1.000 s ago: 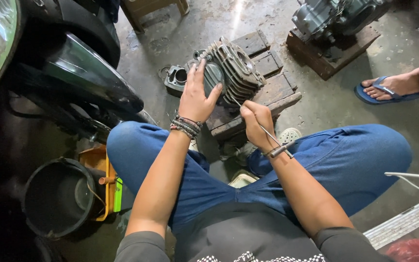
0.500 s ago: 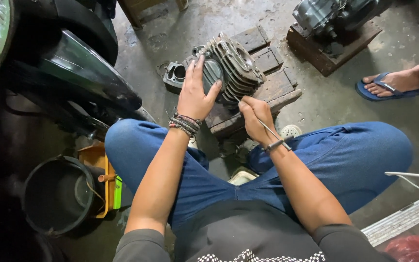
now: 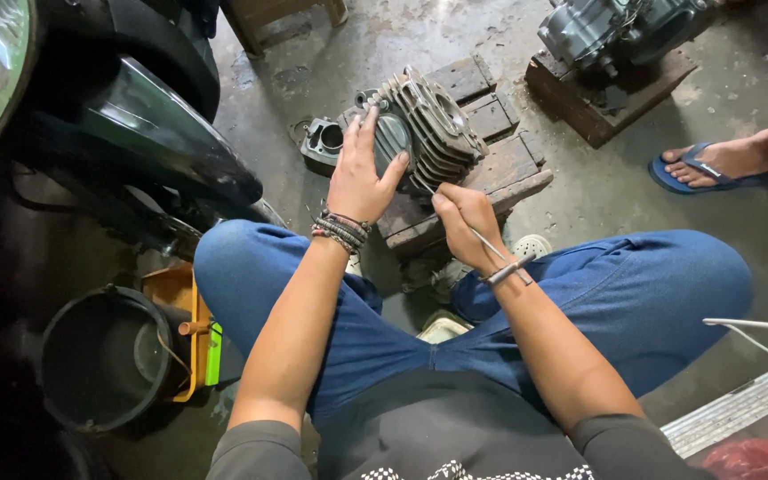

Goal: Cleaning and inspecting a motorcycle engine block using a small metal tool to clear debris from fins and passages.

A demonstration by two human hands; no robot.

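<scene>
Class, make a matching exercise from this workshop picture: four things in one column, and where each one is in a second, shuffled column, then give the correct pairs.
Things:
1. grey finned metal engine cylinder
2. thin metal tool
3. black round bucket
4. blue rubber sandal

Places:
A. on another person's foot, upper right
B. on the wooden block, under the left hand
C. held in the right hand
D. on the floor, lower left

Pairs: 1-B, 2-C, 3-D, 4-A
</scene>
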